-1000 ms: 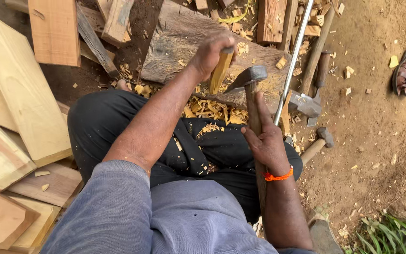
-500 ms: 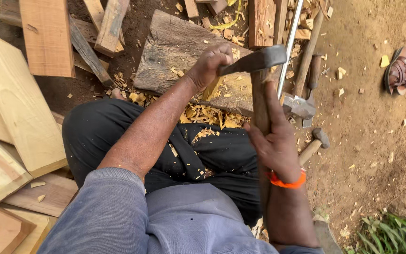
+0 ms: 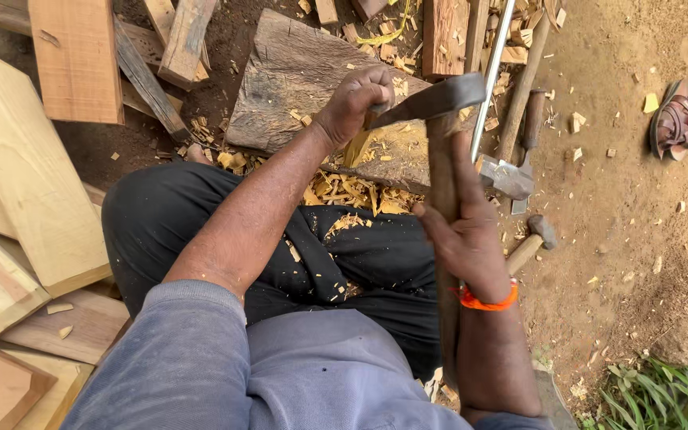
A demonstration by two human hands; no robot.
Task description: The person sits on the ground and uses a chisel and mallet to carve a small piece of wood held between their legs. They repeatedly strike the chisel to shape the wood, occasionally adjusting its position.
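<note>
I am chopping: my right hand (image 3: 471,239) is clamping its fingers on the adze (image 3: 439,159) handle, blade raised over the chopping block (image 3: 296,80), while my left hand (image 3: 356,99) is gripping the small yellow workpiece (image 3: 357,147) upright there. The next stroke, I judge, is calling for clearance from my left fingers.
</note>
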